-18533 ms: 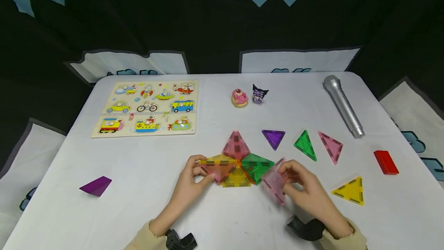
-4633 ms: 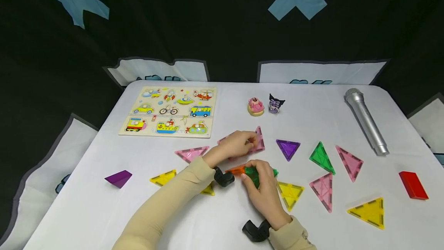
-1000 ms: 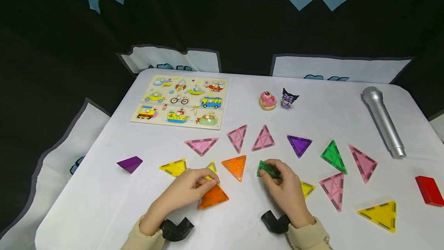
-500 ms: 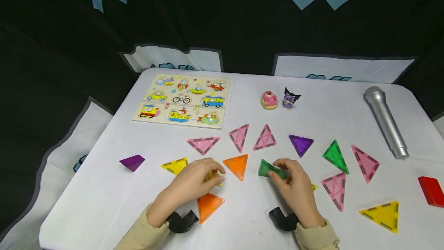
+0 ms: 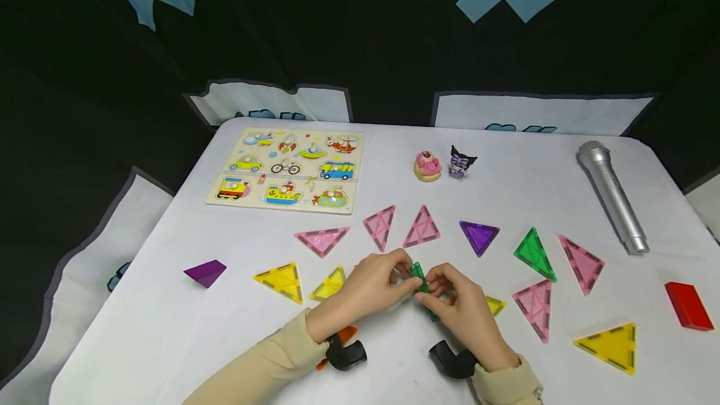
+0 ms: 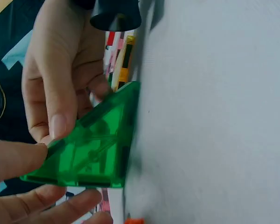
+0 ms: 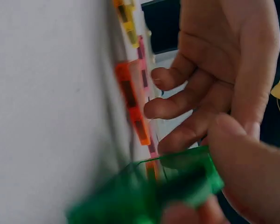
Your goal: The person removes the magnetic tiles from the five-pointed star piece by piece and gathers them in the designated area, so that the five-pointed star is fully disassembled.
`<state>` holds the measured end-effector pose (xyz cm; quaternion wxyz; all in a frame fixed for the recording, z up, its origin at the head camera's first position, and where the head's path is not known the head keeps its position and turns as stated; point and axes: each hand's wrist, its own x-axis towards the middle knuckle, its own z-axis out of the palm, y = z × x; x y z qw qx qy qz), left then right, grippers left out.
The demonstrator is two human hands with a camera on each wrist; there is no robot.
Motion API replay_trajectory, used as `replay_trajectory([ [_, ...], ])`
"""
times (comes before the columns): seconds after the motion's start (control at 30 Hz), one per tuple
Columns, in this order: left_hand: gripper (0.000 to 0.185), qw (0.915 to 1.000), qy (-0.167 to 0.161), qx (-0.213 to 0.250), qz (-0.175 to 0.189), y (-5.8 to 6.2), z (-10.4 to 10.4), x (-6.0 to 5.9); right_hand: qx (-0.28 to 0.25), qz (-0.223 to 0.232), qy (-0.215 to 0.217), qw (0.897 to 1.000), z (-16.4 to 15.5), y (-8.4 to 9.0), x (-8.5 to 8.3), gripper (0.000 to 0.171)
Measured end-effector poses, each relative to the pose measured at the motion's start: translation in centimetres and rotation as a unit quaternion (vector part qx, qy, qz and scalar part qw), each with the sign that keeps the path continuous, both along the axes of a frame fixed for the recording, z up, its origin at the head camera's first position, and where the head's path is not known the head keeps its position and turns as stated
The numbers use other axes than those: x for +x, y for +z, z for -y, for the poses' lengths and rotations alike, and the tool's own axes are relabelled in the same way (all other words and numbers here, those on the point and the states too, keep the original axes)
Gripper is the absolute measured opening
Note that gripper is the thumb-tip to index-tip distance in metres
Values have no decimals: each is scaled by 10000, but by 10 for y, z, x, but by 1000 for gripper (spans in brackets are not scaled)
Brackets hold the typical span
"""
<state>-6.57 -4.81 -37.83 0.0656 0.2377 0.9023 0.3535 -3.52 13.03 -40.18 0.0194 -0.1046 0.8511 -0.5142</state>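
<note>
In the head view my left hand (image 5: pixel 374 283) and right hand (image 5: pixel 461 305) meet over a green triangular magnetic tile (image 5: pixel 417 272). Both pinch it between thumb and fingers, tilted on edge above the table. In the left wrist view the green tile (image 6: pixel 95 144) shows its flat translucent face; whether it is one layer or two I cannot tell. An orange tile (image 5: pixel 347 334) lies partly hidden under the left wrist, and another is mostly covered by the left hand. Yellow tiles (image 5: pixel 329 284) (image 5: pixel 284 281) lie left of it. A third yellow tile (image 5: pixel 495 305) pokes out behind the right hand.
Pink tiles (image 5: pixel 422 227), a purple tile (image 5: pixel 479 237) and another green tile (image 5: pixel 535 255) lie beyond the hands. Farther out are a wooden puzzle board (image 5: pixel 287 170), two figurines (image 5: pixel 427 166), a silver microphone (image 5: pixel 613 199), a red block (image 5: pixel 689 306) and a purple piece (image 5: pixel 205 273).
The joined tile shape has come apart into spread tiles. My left hand has let go of the yellow and orange tiles and moved right onto the green tile, which has turned upright.
</note>
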Motion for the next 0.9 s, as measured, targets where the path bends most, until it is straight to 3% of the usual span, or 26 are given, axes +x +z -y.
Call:
replay_trajectory([
  [0.13,18,9992,-238,298,147,-2,3,-1,-162,563,643,9962,-5,-1,-1,42],
  [0.27,11,9974,-327,577,275,-3,5,-2,-494,1126,1148,9858,-6,-3,-1,51],
  [0.57,7,9939,-527,872,419,-5,7,-4,-733,1355,1166,9812,-6,-4,0,48],
  [0.9,10,9905,-526,1138,569,-2,11,1,-529,1464,1276,9795,1,2,4,43],
])
